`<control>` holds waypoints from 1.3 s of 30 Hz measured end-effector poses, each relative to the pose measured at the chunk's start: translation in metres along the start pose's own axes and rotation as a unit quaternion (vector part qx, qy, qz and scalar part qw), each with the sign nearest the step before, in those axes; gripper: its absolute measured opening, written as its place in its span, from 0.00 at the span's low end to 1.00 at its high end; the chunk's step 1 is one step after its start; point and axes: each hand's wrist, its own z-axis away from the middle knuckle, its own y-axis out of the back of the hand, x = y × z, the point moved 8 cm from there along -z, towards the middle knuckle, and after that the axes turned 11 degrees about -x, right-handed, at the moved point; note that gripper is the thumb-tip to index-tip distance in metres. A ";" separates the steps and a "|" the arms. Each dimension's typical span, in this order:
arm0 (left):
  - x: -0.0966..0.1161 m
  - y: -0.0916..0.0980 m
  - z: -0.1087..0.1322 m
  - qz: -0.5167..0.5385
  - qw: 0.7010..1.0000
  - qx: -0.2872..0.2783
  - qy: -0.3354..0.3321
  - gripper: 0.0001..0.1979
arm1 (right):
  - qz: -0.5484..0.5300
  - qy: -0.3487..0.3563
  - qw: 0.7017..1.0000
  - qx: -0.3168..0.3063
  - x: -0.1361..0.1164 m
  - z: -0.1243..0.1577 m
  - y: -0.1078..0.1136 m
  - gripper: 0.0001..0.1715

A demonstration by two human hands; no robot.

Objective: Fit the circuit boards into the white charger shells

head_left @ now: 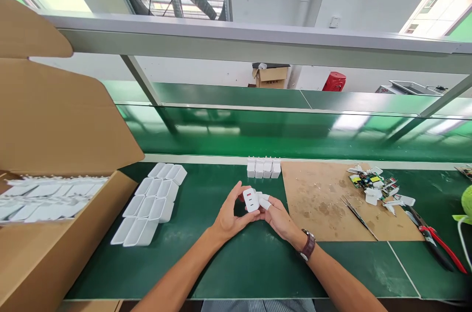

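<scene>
A small white charger (251, 200) with several port slots on its face is held up over the green bench. My left hand (229, 218) grips it from the left, thumb below and fingers behind. From the other side my right hand (280, 221) pinches it, with white covers on its fingertips and a watch on the wrist. The fingers partly hide the charger's right side. Farther back stands a short row of white charger housings (263, 168). Left of my hands, white open-topped casings (149, 206) lie in several rows.
An open cardboard box (99, 218) with white parts stands at left. On the right, a brown board (313, 204) bears tweezers (359, 218) and a pile of circuit boards and white pieces (376, 184). Red-and-black pliers (435, 243) lie beside it. A metal rail (258, 39) spans above.
</scene>
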 end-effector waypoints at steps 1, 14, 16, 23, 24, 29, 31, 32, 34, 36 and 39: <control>0.001 0.001 0.000 -0.005 1.000 0.007 -0.009 0.45 | -0.011 -0.006 1.000 -0.009 0.002 0.000 -0.003 0.29; 0.020 0.007 -0.003 -0.046 0.996 0.025 -0.066 0.47 | -0.047 -0.023 0.998 -0.029 0.002 -0.001 -0.009 0.27; 0.024 0.009 -0.004 -0.049 0.995 0.027 -0.083 0.47 | -0.044 -0.015 0.999 -0.024 -0.001 -0.001 -0.009 0.27; 0.013 0.003 -0.008 -0.036 0.999 -0.036 -0.006 0.54 | 0.281 0.158 0.941 0.104 -0.041 0.014 0.011 0.16; 0.009 0.000 -0.008 -0.029 0.998 -0.051 0.011 0.55 | 0.350 0.192 0.910 0.113 -0.048 0.018 0.010 0.14; -0.010 -0.010 -0.004 -0.015 0.994 -0.090 0.068 0.58 | 0.554 0.304 0.771 0.081 -0.062 0.029 -0.011 0.19; -0.017 -0.014 -0.002 -0.017 0.991 -0.100 0.087 0.59 | 0.599 0.293 0.742 0.062 -0.058 0.027 -0.015 0.22; -0.021 -0.015 -0.001 -0.018 0.990 -0.106 0.096 0.58 | 0.617 0.282 0.732 0.056 -0.056 0.025 -0.016 0.22; -0.025 -0.016 0.000 -0.013 0.987 -0.115 0.110 0.58 | 0.638 0.267 0.721 0.053 -0.054 0.024 -0.017 0.23; -0.025 -0.016 -0.001 0.003 0.986 -0.118 0.119 0.58 | 0.637 0.261 0.723 0.056 -0.056 0.024 -0.017 0.24; -0.019 -0.013 -0.003 0.056 0.985 -0.113 0.118 0.53 | 0.615 0.257 0.744 0.049 -0.058 0.026 -0.017 0.27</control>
